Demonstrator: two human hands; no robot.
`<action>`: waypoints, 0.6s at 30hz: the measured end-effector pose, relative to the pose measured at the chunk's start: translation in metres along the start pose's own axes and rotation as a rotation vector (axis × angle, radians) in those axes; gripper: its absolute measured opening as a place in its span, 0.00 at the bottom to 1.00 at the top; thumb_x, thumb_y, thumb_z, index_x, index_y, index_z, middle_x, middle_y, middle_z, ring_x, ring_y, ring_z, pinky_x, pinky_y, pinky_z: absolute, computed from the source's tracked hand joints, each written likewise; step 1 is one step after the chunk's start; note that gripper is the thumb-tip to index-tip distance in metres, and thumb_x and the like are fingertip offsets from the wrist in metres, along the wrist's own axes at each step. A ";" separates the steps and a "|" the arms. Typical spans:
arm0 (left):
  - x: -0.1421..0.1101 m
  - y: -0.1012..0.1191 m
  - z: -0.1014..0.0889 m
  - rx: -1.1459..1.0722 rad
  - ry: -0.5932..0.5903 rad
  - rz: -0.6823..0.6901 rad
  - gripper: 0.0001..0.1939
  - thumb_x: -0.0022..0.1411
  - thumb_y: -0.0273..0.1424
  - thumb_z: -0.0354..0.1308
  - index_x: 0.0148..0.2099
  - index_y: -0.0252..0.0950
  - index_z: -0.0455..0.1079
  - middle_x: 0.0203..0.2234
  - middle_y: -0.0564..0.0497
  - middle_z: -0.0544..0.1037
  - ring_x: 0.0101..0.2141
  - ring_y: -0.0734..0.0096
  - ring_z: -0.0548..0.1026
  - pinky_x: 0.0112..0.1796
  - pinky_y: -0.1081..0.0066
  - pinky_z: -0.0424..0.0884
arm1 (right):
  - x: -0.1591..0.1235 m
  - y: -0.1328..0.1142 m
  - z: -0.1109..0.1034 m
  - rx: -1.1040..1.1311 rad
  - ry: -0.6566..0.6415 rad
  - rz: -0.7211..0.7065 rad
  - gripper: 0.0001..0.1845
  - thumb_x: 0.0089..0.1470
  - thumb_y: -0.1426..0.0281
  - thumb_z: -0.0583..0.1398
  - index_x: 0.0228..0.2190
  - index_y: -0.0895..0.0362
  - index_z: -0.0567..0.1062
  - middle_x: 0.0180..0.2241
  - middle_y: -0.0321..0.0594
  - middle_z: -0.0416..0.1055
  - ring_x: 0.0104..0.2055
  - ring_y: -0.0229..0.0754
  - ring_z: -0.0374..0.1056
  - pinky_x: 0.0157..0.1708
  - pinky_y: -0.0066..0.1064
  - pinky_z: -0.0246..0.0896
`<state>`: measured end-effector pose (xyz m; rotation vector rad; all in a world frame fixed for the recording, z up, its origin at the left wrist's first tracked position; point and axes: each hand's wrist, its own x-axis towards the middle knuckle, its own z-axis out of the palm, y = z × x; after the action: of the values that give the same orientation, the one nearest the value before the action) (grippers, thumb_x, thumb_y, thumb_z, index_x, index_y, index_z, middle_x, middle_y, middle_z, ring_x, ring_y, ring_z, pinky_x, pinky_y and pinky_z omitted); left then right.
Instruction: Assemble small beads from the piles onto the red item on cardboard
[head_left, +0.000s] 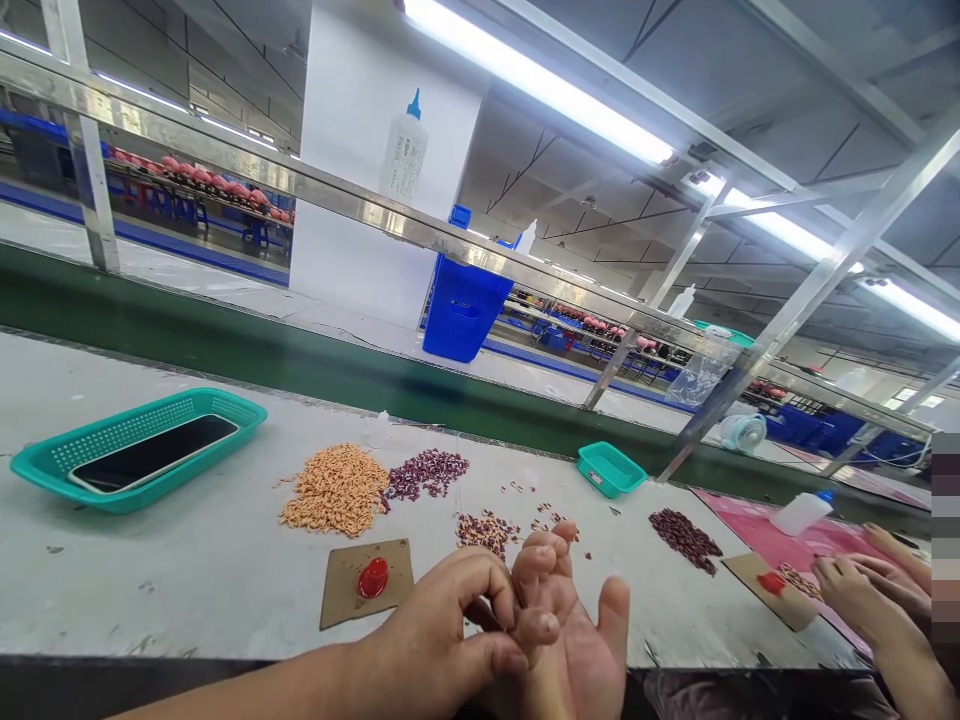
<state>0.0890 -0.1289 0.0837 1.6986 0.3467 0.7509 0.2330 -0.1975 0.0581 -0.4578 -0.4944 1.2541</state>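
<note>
left hand [442,625] pinches its fingertips together against the right hand's fingers, anything held hidden; right hand [574,640] lies open, palm up, at the counter [187,590] edge, just below a small pile of dark beans [487,532], cardboard square [341,600] at left.

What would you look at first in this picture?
A bright teal plastic basket sits left on the white worktop. Mid-bench lie a heap of small orange pieces and a pile of dark red beans. At the bottom, the bare left hand pinches at the open right hand.
</note>
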 end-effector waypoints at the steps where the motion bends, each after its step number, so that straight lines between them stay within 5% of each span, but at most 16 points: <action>1: 0.000 0.001 0.000 0.000 0.000 -0.003 0.09 0.49 0.24 0.60 0.26 0.38 0.61 0.29 0.54 0.68 0.33 0.68 0.67 0.37 0.69 0.64 | 0.000 0.001 0.000 0.009 0.010 -0.005 0.25 0.52 0.43 0.51 0.45 0.41 0.71 0.46 0.41 0.69 0.45 0.45 0.69 0.25 0.32 0.65; 12: -0.001 -0.004 -0.002 -0.039 0.019 -0.013 0.10 0.49 0.26 0.59 0.26 0.38 0.58 0.28 0.54 0.67 0.34 0.67 0.65 0.38 0.68 0.62 | 0.007 0.010 0.009 0.362 -0.156 0.013 0.22 0.51 0.53 0.60 0.46 0.49 0.71 0.43 0.38 0.74 0.46 0.38 0.72 0.34 0.30 0.71; 18: -0.004 -0.011 -0.001 -0.212 -0.045 -0.003 0.11 0.45 0.26 0.62 0.31 0.38 0.62 0.36 0.51 0.68 0.40 0.62 0.67 0.41 0.64 0.64 | 0.012 0.006 0.014 0.478 -0.103 -0.008 0.20 0.48 0.60 0.64 0.43 0.53 0.73 0.42 0.36 0.76 0.47 0.39 0.71 0.37 0.30 0.73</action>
<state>0.0875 -0.1278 0.0721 1.5119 0.2294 0.7204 0.2231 -0.1837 0.0667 0.0126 -0.2668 1.3413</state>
